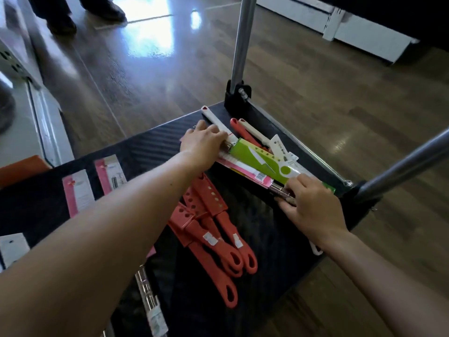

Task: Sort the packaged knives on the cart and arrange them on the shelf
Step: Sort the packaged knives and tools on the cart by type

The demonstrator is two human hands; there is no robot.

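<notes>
A stack of packaged knives (pixel 257 164) is seen at the far right of the black ribbed cart deck (pixel 150 144), lying beside the rail that joins the two metal handle posts (pixel 243 42). The top pack is a lime-green card with a white blade printed on it and a white circle near one end; pink and white cards show beneath it. Small print and a barcode sticker are visible, but nothing can be read. The left hand (pixel 204 144) is laid on the far end of the stack, fingers curled over a metal handle and a long white sheathed knife (pixel 216 122). The right hand (pixel 313 210) is closed on the near end, where a ringed steel handle (pixel 281 190) shows under its fingers. Behind the stack, a red-handled and a cream-handled knife (pixel 252 133) lie against the rail. In the middle of the deck, a heap of red plastic knives (pixel 213 229) is spread, with perforated sheaths, looped handles and white stickers. Flat pink-and-white carded packs (pixel 79 194) lie to the left. The floor (pixel 303 76) is glossy wood plank.
</notes>
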